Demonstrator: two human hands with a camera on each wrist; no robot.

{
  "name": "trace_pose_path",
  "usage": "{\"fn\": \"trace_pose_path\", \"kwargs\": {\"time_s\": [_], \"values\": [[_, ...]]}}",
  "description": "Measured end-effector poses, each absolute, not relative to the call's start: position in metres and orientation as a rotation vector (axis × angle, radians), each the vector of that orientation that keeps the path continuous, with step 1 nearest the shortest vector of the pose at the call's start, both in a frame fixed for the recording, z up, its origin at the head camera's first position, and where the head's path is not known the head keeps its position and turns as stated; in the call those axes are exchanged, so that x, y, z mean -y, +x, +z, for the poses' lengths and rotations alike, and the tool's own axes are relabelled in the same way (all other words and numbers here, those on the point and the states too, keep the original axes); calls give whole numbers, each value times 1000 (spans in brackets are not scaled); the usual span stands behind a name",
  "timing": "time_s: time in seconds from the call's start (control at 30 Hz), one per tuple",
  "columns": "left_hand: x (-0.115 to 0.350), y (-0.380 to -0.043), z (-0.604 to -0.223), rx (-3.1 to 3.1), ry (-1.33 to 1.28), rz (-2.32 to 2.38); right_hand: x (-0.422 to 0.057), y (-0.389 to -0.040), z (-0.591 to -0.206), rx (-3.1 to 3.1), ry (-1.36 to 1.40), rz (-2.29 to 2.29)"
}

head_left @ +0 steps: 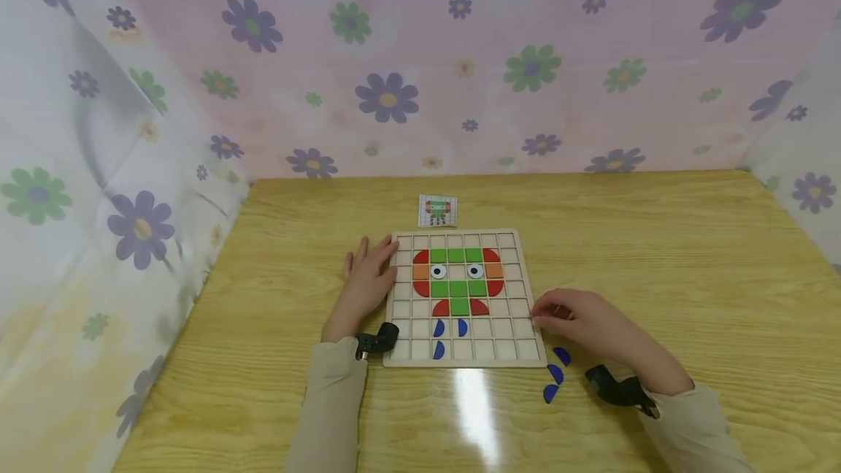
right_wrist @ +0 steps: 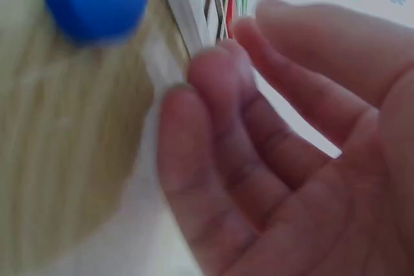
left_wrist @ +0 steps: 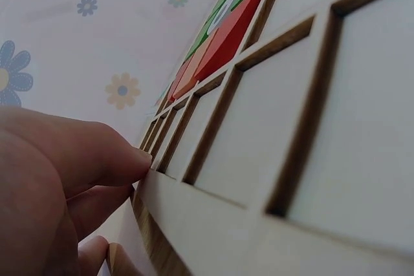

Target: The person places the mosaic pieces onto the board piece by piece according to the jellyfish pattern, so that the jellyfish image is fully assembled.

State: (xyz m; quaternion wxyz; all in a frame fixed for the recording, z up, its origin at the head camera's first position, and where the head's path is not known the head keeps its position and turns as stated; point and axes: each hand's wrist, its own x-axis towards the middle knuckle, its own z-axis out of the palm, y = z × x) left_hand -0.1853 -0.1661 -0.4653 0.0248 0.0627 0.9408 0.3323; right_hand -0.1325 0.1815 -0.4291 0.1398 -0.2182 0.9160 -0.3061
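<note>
A square wooden grid board (head_left: 488, 350) lies on the table with green, red and orange pieces and two eye pieces forming a figure. Below the figure, blue half-round pieces (head_left: 439, 328) sit in several of its cells. My left hand (head_left: 368, 279) rests along the board's left edge with its fingers spread, fingertips at the rim in the left wrist view. My right hand (head_left: 581, 320) is at the board's right edge, fingers loosely bent and fingertips by the rim. No piece shows between them in the right wrist view, where a blue half-round piece (right_wrist: 94, 4) lies nearby.
Three loose blue half-round pieces (head_left: 555, 374) lie on the wooden table (head_left: 657, 239) beside the board's lower right corner. Behind the board is a small printed card (head_left: 437, 211) with a similar figure. A flowered cloth (head_left: 460, 93) hangs behind the table.
</note>
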Motion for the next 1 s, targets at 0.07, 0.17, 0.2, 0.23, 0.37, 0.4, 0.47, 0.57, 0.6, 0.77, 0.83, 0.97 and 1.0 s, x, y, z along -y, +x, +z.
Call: {"fn": "trace_pose_path", "kwargs": {"time_s": [0.07, 0.17, 0.2, 0.23, 0.37, 0.4, 0.47, 0.57, 0.6, 0.77, 0.83, 0.97, 1.0], "values": [[169, -186, -465, -2923, 195, 1039, -185, -136, -429, -2630, -627, -874], [172, -186, -465, -2924, 194, 1043, -192, -138, -428, -2594, -626, -861], [172, -186, -465, -2917, 190, 1047, -195, -139, -428, -2580, -628, -863], [172, -185, -465, -2910, 188, 1047, -197, -139, -428, -2565, -632, -865], [171, -184, -466, -2896, 173, 1043, -206, -137, -431, -2515, -634, -886], [170, -184, -466, -2900, 174, 1047, -208, -137, -431, -2508, -643, -888], [168, -184, -465, -2910, 181, 1046, -212, -136, -433, -2485, -659, -887], [164, -184, -466, -2913, 193, 1066, -218, -134, -434, -2428, -671, -886], [162, -183, -466, -2914, 195, 1064, -219, -133, -434, -2413, -675, -877], [161, -182, -469, -2902, 172, 1046, -213, -129, -433, -2390, -692, -794], [162, -182, -469, -2907, 155, 1046, -209, -129, -431, -2396, -704, -764], [164, -183, -468, -2925, 152, 1064, -202, -128, -428, -2393, -718, -744], [165, -183, -469, -2928, 157, 1062, -201, -128, -428, -2390, -725, -744]]}}
